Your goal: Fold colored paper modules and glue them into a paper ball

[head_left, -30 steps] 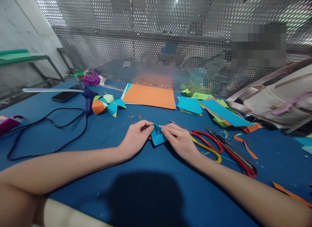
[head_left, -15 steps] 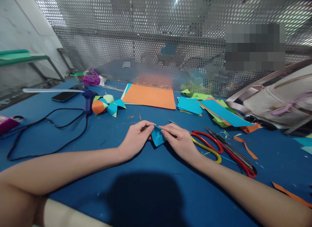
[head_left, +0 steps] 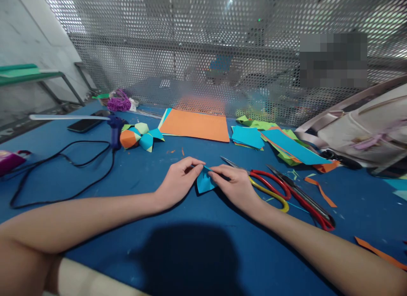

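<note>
Left hand and right hand pinch the blue paper between them, fingertips clamped on its top edges. Near corner just swung left, so imo the fold's still being shaped. Corner points back leftish; can't tell a long axis. Scissors sit right, orange sheet beyond.

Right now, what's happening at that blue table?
A person's left hand and right hand hold a small folded piece of blue paper between them, just above or on the blue table. It is partly folded. Scissors lie beside the right hand, a glue gun and folded paper pieces sit to the left, and orange sheets lie beyond.
</note>
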`<act>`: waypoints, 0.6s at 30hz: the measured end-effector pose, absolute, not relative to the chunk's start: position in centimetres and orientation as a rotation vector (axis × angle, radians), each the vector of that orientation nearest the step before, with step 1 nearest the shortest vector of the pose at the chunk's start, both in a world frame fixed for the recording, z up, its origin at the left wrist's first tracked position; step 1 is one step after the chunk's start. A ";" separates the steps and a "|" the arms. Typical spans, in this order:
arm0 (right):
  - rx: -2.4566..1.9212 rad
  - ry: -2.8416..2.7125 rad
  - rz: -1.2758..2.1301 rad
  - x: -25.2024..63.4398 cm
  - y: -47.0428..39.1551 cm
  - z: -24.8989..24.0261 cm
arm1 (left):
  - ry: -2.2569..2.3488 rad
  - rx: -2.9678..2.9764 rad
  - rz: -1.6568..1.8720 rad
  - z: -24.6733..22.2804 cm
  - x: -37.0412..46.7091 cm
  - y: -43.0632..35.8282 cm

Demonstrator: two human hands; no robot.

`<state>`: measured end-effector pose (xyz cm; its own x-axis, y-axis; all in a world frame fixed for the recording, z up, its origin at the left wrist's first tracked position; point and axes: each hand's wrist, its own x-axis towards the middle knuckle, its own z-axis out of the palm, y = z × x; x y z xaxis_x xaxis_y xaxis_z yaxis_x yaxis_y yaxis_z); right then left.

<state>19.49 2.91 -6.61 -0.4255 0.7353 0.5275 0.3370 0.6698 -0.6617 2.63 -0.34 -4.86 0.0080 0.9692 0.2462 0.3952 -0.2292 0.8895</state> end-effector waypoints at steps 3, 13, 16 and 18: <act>-0.799 -2.019 0.577 19.5 3.0 -6.7 | 1.403 1.721 1.197 -4.8 2.6 -0.3; -0.753 -2.004 0.602 19.7 3.0 -6.9 | 1.375 1.803 1.200 -4.9 2.5 -0.5; -0.757 -1.992 0.615 19.7 3.0 -6.9 | 1.389 1.714 1.206 -4.9 2.6 -0.6; -0.749 -1.995 0.621 19.7 3.0 -6.9 | 1.403 1.659 1.210 -4.9 2.7 -0.6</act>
